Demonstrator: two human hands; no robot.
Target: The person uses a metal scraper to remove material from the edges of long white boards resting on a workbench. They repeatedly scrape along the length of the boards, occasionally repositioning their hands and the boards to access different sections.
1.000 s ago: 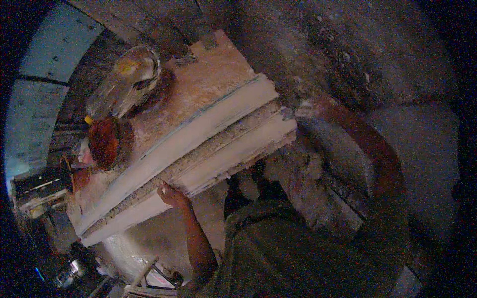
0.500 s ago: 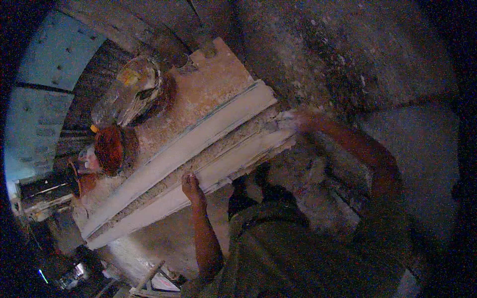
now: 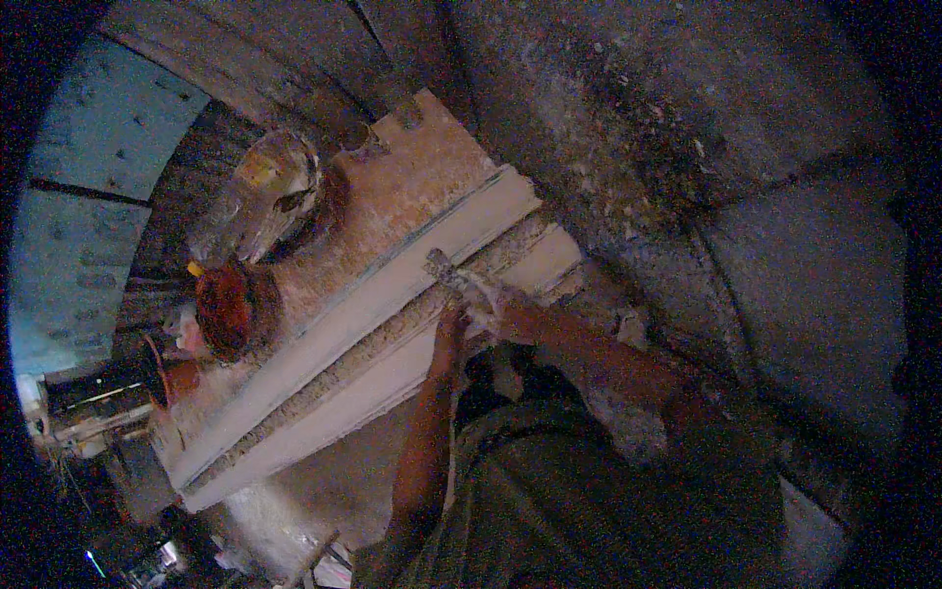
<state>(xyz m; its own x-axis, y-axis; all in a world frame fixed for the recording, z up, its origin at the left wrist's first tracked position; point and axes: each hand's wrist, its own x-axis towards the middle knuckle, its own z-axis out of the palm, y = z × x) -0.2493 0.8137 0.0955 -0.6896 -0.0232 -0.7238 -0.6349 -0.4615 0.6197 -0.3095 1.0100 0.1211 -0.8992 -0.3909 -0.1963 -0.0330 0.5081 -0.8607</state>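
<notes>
Both hands meet at the near edge of the long pale moulding (image 3: 363, 344), which runs from lower left to upper right across the dusty surface (image 3: 422, 167). The right hand (image 3: 486, 299) grips a small tool (image 3: 442, 267); the left hand's (image 3: 453, 319) fingers press the edge, closure unclear.

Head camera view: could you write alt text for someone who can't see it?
Seen from above, a person's left hand and right hand meet on a long pale moulded slab lying on a dusty workbench, with a red bowl beside it.
</notes>
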